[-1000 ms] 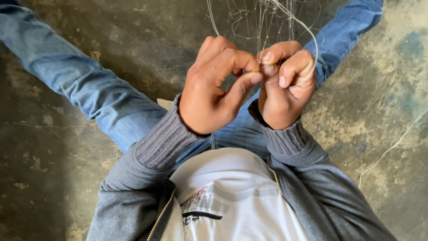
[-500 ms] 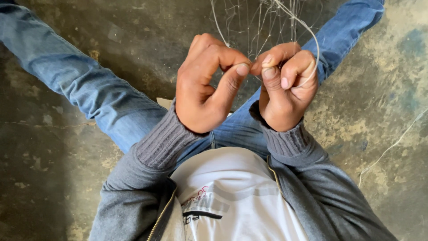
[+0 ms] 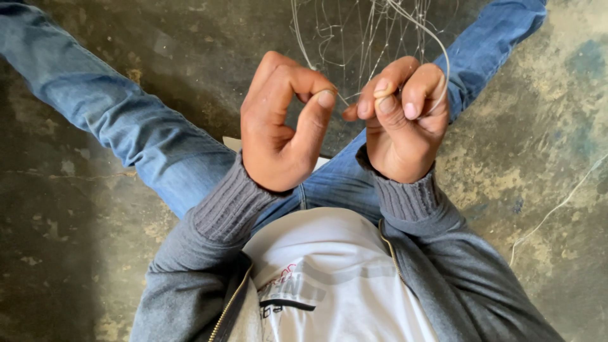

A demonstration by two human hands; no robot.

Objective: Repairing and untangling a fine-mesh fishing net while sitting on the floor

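So the fingers are doing all the work here: the right hand (image 3: pixel 405 123) has its fingers (image 3: pixel 387 85) curled shut and pinching a thin clear line (image 3: pixel 437 57), which loops up over the knuckles and runs off into the net (image 3: pixel 361 38) hanging just beyond both hands. The left hand (image 3: pixel 278 130) has its thumb and forefinger (image 3: pixel 320 104) bent into a hook. The tips look close but not quite meeting, and I honestly can't tell if a strand is caught between them, it's too fine to see there. My read is this is mid-knot or mid-mend on the mesh, with the right hand anchoring the line and the left about to take or pull a strand; the next bit probably needs the left fingertips to close right on the line next to the right thumb without letting the tension go slack. Compared with a second ago, the two hands were pressed together, fingertips touching. Now they've come apart with a clear gap between them, and the left thumb has swung away from the right hand. Further out from the fingers: grey ribbed cuffs (image 3: pixel 231 202), blue jeans (image 3: pixel 107 107) spread either side, and the stained concrete floor (image 3: pixel 538 171) underneath, with one loose strand (image 3: pixel 551 212) lying off past the right wrist.
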